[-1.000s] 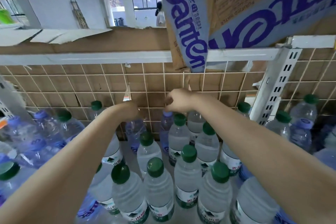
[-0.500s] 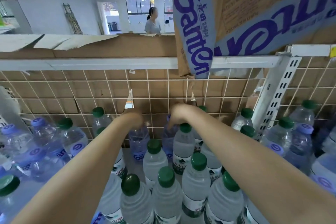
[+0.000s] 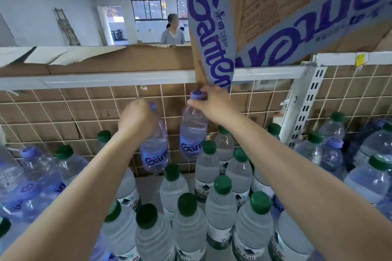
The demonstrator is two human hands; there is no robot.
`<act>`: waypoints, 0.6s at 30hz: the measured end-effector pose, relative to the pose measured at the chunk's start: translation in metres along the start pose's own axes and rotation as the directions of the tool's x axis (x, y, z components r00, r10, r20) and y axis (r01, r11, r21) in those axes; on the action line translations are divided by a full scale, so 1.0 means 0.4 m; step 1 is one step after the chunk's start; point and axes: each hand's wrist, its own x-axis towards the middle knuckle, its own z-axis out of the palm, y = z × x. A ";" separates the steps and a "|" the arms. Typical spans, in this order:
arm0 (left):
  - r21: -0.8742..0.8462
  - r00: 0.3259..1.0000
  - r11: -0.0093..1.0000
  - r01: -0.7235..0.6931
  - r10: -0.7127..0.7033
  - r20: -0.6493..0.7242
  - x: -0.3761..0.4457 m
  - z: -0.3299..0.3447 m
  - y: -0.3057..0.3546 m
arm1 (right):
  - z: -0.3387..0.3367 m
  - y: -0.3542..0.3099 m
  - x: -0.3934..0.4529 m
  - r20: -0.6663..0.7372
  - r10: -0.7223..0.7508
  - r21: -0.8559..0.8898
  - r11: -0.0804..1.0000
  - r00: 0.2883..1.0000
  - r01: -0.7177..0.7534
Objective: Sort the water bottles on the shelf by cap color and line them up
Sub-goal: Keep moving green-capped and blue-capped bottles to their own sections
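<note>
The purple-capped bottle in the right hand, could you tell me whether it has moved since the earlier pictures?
Yes. The purple-capped bottle, gripped by the right hand, has risen off the shelf, its cap now near the white shelf rail.

"Ganten" stands in purple on the cardboard box (image 3: 275,17) above the shelf rail (image 3: 127,78), with "PURIFIED WATER" small beside it. Below the rail, two lifted purple-capped bottles (image 3: 192,133) bear partial "Gant" labels.

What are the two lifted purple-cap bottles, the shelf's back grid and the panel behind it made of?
Bottle in the left hand and bottle in the right hand: clear, glossy, purple-tinted plastic by the look; you can see through them. Caps look like matte plastic. Back grid: thin white-coated wire, probably metal. Panel behind it: brown corrugated cardboard, matte, with visible seams.
</note>
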 end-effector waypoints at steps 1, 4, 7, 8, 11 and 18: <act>-0.025 0.995 1.000 -0.014 0.012 -0.095 -0.013 -0.008 0.009 | -0.008 -0.004 -0.006 -0.090 -0.027 0.052 0.998 0.996 0.032; -0.120 0.930 0.986 -0.116 0.065 -0.362 -0.045 -0.017 0.037 | -0.028 -0.011 -0.026 -0.380 -0.140 0.106 0.975 0.915 0.193; -0.368 0.816 0.854 -0.368 0.107 -0.568 -0.077 -0.017 0.063 | -0.059 -0.013 -0.058 -0.627 -0.229 0.058 0.939 0.744 0.338; -0.432 0.784 0.788 -0.439 0.101 -0.613 -0.088 -0.021 0.073 | -0.074 -0.017 -0.074 -0.681 -0.222 0.075 0.927 0.697 0.369; -0.486 0.709 0.678 -0.552 0.074 -0.702 -0.130 -0.047 0.110 | -0.119 -0.031 -0.127 -0.816 -0.165 0.132 0.879 0.554 0.457; -0.428 0.592 0.627 -0.651 0.068 -0.803 -0.242 -0.121 0.248 | -0.236 -0.023 -0.270 -0.885 0.089 0.341 0.792 0.457 0.507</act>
